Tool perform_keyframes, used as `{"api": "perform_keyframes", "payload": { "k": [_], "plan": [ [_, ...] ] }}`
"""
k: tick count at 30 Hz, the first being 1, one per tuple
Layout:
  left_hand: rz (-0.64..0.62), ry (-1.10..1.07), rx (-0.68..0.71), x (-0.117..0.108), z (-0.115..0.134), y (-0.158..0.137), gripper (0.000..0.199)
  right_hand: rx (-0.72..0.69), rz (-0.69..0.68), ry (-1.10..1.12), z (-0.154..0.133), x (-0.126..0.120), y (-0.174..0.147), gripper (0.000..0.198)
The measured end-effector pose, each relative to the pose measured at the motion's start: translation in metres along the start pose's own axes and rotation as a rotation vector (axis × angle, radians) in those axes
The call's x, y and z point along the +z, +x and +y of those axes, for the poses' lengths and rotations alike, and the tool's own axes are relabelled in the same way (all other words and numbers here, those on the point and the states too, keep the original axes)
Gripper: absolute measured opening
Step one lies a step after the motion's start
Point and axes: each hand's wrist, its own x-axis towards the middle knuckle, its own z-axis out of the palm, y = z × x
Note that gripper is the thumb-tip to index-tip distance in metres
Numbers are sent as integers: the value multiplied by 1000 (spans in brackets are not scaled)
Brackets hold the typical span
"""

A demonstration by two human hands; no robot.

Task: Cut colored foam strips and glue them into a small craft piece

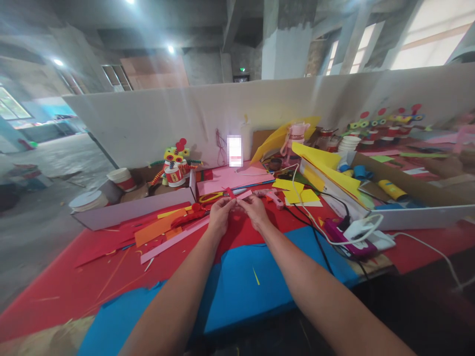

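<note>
Over the middle of the red-covered table, my left hand [220, 215] and my right hand [255, 211] meet with fingertips close together. A small red paper strip [230, 193] sticks up from the fingers of my left hand. Between my right fingers is a pink paper strip [244, 195]. Whether the two strips touch is hidden by the fingertips. A pink glue gun [273, 199] lies just right of my right hand. Yellow-handled scissors [211, 198] rest beyond my left hand, and a long pink paper strip [174, 241] lies to its left.
A box [133, 210] at left holds paper cups and a colourful paper-cup robot [174, 170]. At right, another box [419, 217] contains coloured rolls. A purple power strip [347, 237] with white and black cables lies nearby. Blue sheets [252, 282] cover the front edge.
</note>
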Motion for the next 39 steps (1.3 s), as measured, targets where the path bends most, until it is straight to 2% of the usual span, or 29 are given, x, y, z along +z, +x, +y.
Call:
{"api": "perform_keyframes", "payload": {
  "k": [6,10,12,14,18,20,22,25,33,39],
  "plan": [
    [9,49,-2,-1,0,-1,29,33,-4,-43,-1,0,-2,28],
    [51,158,54,-3,0,1,25,-85,110,-209,-4,-2,-1,25],
    [82,190,76,-4,0,2,23,-122,117,-238,-7,-3,1,25],
    [97,199,90,-5,0,3,22,-96,133,-146,-10,-5,3,29],
    [68,199,113,-5,0,2,21,42,222,172,-10,-9,7,34],
    [49,190,110,-4,1,1,22,108,173,210,-7,-10,8,31],
    [39,174,94,-3,1,0,23,150,61,178,-3,-10,7,29],
    [34,166,86,-3,1,0,24,158,-62,154,0,-9,4,29],
    [53,221,118,-4,-1,2,25,164,-120,163,-4,-9,3,37],
    [68,202,93,-6,-4,3,29,151,-125,138,-4,-9,1,41]
  ]
}}
